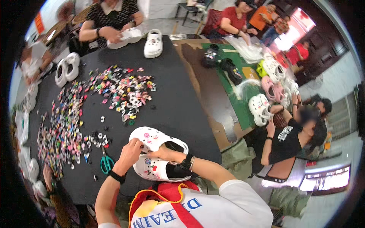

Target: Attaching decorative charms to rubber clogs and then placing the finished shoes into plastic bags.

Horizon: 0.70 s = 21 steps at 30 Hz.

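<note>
Near the front edge of the black table (182, 114), the left hand (129, 152) and right hand (161, 154) both pinch at the nearer white clog (152, 167), so a small charm could slip and fall among the loose charms (95, 140).

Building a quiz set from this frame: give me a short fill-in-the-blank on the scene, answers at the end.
1. Both hands, the left hand and the right hand, rest on a pair of clog shoes whose colour is ____.
2. The scissors left of the left hand have handles coloured ____.
3. The small colourful charms lie scattered on a table with a ____ top.

Missing words: white; green; black
</note>
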Motion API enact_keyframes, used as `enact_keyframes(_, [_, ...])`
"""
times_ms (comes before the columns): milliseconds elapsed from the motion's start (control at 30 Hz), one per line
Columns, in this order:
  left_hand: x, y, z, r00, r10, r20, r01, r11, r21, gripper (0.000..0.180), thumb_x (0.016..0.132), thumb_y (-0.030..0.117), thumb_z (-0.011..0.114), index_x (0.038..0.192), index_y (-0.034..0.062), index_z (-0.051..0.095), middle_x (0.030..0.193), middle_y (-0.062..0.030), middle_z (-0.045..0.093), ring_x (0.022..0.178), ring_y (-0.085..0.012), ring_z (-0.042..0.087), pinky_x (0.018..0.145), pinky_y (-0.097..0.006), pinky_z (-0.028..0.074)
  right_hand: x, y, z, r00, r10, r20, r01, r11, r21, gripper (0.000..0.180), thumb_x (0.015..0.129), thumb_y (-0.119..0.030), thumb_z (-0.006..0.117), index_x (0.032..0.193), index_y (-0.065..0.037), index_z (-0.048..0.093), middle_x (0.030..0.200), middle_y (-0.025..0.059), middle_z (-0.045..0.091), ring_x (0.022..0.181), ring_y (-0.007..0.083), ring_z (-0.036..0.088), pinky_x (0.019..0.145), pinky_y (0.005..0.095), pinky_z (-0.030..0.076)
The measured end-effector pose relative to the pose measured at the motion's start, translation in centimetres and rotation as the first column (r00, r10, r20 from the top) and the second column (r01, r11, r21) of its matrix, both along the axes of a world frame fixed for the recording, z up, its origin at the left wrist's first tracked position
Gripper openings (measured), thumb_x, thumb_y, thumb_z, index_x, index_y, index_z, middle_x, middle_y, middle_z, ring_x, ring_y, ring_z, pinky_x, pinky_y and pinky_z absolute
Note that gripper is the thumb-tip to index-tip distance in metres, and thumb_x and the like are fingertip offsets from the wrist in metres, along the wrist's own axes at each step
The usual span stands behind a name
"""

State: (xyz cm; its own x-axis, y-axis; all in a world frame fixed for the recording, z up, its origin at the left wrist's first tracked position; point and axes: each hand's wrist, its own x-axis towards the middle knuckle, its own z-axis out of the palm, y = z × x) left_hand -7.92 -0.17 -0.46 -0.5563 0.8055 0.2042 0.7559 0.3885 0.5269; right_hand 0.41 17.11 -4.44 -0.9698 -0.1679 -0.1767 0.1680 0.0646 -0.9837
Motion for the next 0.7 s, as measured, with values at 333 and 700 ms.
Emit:
enact_keyframes(333, [-2.0,1.3,1.0,0.982,0.009,0.189,0.005,0.997,-0.072,0.02,0.065,0.004,0.066,0.077,0.0025,0.05,0.077,-0.0138,0.052,0.067,-0.0323,0.055,0.058,-0.04,0.044,-1.4,1.0,1.0,0.873,0.148,0.465,0.22,0.731,-0.646,0.045,0.09,-0.04,0.044,0.118,-0.005,0.048,0.112,0.0039,0.054,0.099,0.0095,0.049,0.086,0.0245,0.039])
enact_keyframes(700, [-1.4,0.3,1.0,0.943,-0.005,0.333,0.026,0.998,-0.057,0.023,0.063,0.003,0.069,0.077,0.0002,0.05,0.075,-0.014,0.052,0.064,-0.0303,0.057,0.055,-0.037,0.046,-0.9,-0.2,1.0,0.831,0.058,0.553,0.356,0.707,-0.61,0.014,0.08,-0.024,0.061,0.085,-0.011,0.062,0.063,-0.0053,0.054,0.044,0.0027,0.038,0.037,0.0193,0.022])
